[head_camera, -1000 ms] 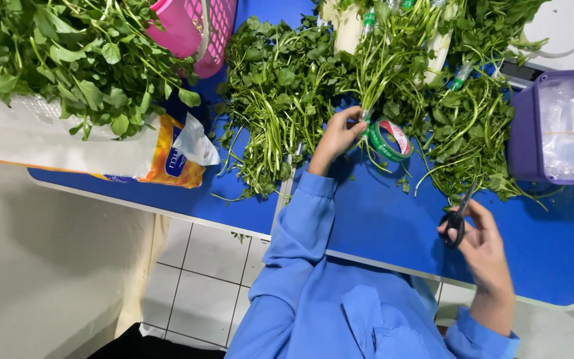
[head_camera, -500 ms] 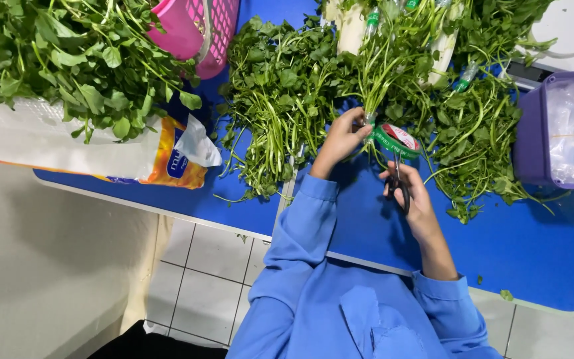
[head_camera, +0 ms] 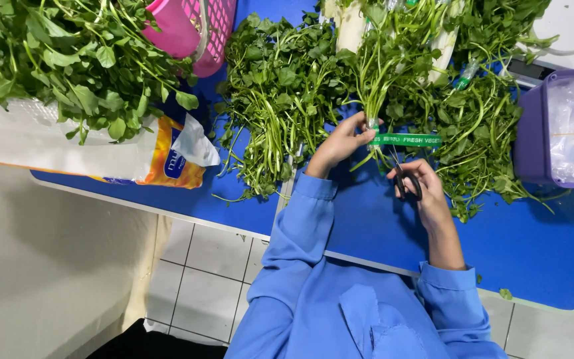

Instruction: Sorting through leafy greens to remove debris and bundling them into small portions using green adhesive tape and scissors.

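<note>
The left hand [head_camera: 341, 141] grips a bunch of greens [head_camera: 386, 73] at its stems, where green tape [head_camera: 405, 140] stretches toward the right hand [head_camera: 426, 189], which is closed around black scissors [head_camera: 403, 181] just below the tape. The blades sit close to the left fingers, so a hurried snip could nick them or cut stems instead of tape. Loose greens [head_camera: 280, 100] beside the left hand could snag.

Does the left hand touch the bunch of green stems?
Touching. The head view shows the left hand closed around the bunch of green stems at its base.
</note>
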